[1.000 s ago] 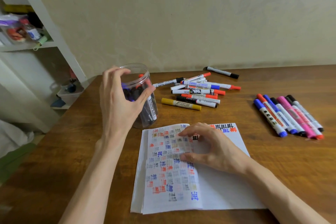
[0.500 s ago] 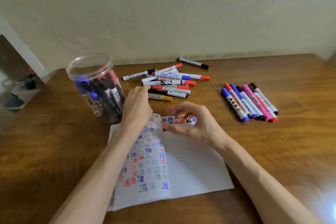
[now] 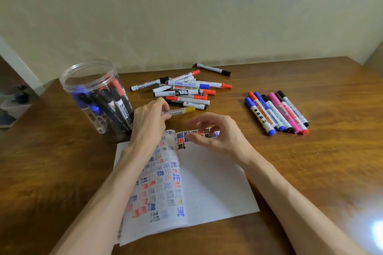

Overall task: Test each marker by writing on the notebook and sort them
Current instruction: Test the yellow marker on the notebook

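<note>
An open notebook (image 3: 211, 188) lies on the wooden table (image 3: 310, 161), its left page covered in coloured test marks and curling up. My left hand (image 3: 149, 122) is closed on the near end of a yellow-capped marker (image 3: 182, 111) at the front of a loose pile of markers (image 3: 186, 91). My right hand (image 3: 215, 132) hovers over the notebook's top edge with curled fingers and holds nothing. A clear plastic jar (image 3: 97, 97) with several markers stands at the left. A neat row of markers (image 3: 277, 112) lies at the right.
A single black-capped marker (image 3: 213, 69) lies alone near the wall behind the pile. The table's left edge drops to a floor with a white bin (image 3: 14, 105). A bright glare spot sits at the table's lower right.
My left hand left the jar and closed on the yellow-capped marker. My right hand lifted off the notebook page. The view shifted to the right and closer to the table.
</note>
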{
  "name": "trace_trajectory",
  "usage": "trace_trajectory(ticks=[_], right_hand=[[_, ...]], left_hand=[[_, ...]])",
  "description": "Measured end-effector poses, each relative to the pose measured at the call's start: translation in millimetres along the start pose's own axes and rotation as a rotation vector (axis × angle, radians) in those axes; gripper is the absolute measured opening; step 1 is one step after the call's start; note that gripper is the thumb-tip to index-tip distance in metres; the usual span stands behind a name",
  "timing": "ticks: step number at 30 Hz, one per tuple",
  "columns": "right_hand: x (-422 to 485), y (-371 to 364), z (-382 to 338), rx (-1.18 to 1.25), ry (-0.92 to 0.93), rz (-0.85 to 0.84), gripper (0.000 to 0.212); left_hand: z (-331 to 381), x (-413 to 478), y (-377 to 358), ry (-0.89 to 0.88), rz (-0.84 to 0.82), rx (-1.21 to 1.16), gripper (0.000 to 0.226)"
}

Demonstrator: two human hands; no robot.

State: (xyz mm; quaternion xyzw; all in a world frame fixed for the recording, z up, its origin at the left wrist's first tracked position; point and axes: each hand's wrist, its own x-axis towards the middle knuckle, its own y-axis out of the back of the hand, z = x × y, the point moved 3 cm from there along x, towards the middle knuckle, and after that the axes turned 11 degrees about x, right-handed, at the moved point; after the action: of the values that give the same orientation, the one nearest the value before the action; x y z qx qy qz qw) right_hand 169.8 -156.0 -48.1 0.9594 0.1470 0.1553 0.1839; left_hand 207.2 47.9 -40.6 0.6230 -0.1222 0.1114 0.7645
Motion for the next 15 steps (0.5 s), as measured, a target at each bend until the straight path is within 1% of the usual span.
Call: trace_trajectory(ticks=[2,4,6,7,9,10,12,15], right_hand=[[-0.5,2.2,2.1,-0.003,-0.029,0.057,0.023],[-1.1,4.7,3.4,0.018,-0.071,0.117,0.022],[-2.1,6.0,1.5,0.115,-0.101,0.153,0.028],[-2.9,5.5,0.0,0.214,-0.114,0.166,0.029],[-5.1,2.5,-5.2,0.423,-0.170,0.207,0.029],[-6.1,1.0,-8.1,0.483,-0.181,0.231,0.029],[-7.0,-0.7,-11.3,0.511,-0.175,0.280,0.029],[-7.3,-1.6,-13.1,0.510,-0.202,0.334,0.039]], left_hand=[[7.7,-7.2,6.5,0.014,0.052,-0.199,0.018],[17.9,-17.2,14.6,0.017,0.095,-0.378,0.019],[28.2,-28.5,22.2,-0.018,0.079,-0.536,0.025],[33.2,-33.7,25.3,-0.050,0.056,-0.576,0.028],[40.0,-43.0,28.9,-0.119,0.022,-0.582,0.033],[40.9,-46.8,29.3,-0.143,0.011,-0.583,0.035],[39.5,-52.1,27.5,-0.151,-0.028,-0.542,0.041],[33.6,-57.0,24.5,-0.178,-0.044,-0.348,0.038]])
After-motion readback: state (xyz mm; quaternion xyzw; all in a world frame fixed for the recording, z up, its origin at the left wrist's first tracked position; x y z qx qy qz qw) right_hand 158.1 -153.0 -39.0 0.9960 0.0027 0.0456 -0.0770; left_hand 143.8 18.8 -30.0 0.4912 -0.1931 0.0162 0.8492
